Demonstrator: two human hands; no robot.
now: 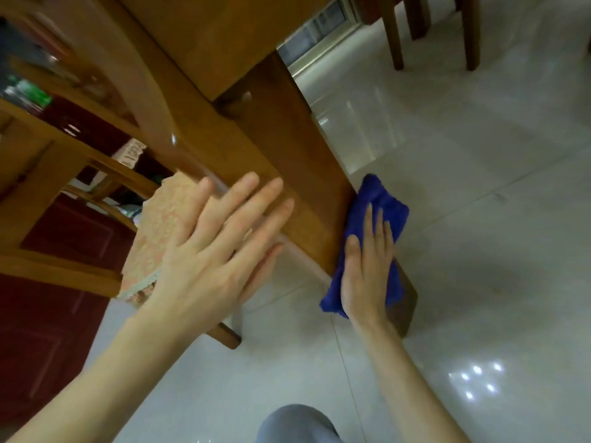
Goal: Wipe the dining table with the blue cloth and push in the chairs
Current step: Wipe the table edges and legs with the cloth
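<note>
I look down at a thick wooden leg point(287, 148) of the dining table point(204, 36) from low by the floor. My right hand point(367, 270) presses the blue cloth point(383, 199) flat against the right side of that leg, near its foot. My left hand point(220, 247) lies with fingers spread on the left face of the same leg and holds nothing. A wooden chair point(60, 187) with a patterned beige seat cushion point(160, 231) stands just left of the leg, partly behind my left hand.
Glossy white floor tiles point(479, 219) stretch to the right and toward me. Dark legs of another chair point(431, 30) stand at the top right. A dark red panel point(48, 330) fills the lower left. My grey-clad knee point(297, 423) shows at the bottom.
</note>
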